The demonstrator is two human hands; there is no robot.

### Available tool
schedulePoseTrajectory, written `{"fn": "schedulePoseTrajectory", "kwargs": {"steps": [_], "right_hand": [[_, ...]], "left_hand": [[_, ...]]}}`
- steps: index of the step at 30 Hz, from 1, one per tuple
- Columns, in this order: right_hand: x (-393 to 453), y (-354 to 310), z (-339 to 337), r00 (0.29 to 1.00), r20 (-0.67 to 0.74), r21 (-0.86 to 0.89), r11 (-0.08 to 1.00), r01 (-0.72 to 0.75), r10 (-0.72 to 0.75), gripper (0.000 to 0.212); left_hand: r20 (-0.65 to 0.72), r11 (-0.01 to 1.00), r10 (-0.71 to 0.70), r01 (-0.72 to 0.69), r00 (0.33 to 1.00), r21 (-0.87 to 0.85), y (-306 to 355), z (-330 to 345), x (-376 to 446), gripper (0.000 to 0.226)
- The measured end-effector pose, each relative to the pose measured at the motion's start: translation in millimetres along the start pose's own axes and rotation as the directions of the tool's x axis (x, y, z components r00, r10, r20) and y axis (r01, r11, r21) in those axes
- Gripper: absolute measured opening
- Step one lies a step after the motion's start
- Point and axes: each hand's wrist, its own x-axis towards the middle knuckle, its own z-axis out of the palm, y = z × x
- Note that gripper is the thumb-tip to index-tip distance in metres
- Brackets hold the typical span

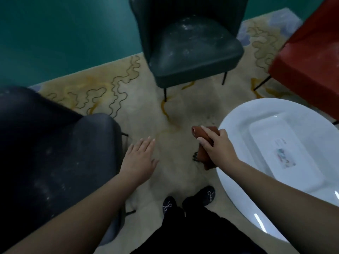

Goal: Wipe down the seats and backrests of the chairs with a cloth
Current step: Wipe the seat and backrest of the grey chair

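Dim, soft, slightly blurred throughout, wide-angle bending at edges, bright glare streaks on white table (236, 187)

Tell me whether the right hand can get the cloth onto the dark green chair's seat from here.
Probably yes: the right hand grips the brown cloth, and only open carpet lies before the dusty green chair, though a step forward looks needed.

Brown cloth (205, 143) in right hand (217, 145), near dusty chairs (192, 46)
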Motion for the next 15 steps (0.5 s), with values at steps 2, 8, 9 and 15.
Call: {"fn": "schedulePoseTrajectory", "kwargs": {"steps": [2, 8, 9, 15], "right_hand": [[2.8, -26.1, 18.9, 0.997, 0.057, -0.015, 0.998, 0.062, -0.061, 0.05], [10.9, -91.5, 65.0, 0.946, 0.185, -0.044, 0.959, 0.278, -0.266, 0.049], [14.6, -101.2, 71.4, 0.932, 0.212, -0.051, 0.949, 0.312, -0.295, 0.049], [47.8, -153.6, 103.7, 0.808, 0.377, -0.072, 0.856, 0.512, -0.452, 0.052]], "left_hand": [[-0.007, 0.996, -0.077, 0.077, 0.997, -0.054, -24.3, 4.4, -22.3, 0.069], [-0.021, 0.943, -0.31, 0.304, 0.951, -0.132, -79.2, 21.0, -77.4, 0.067], [-0.02, 0.925, -0.354, 0.346, 0.935, -0.157, -84.7, 24.1, -85.1, 0.068], [0.002, 0.769, -0.602, 0.58, 0.799, -0.268, -104.4, 36.2, -120.7, 0.068]]}}
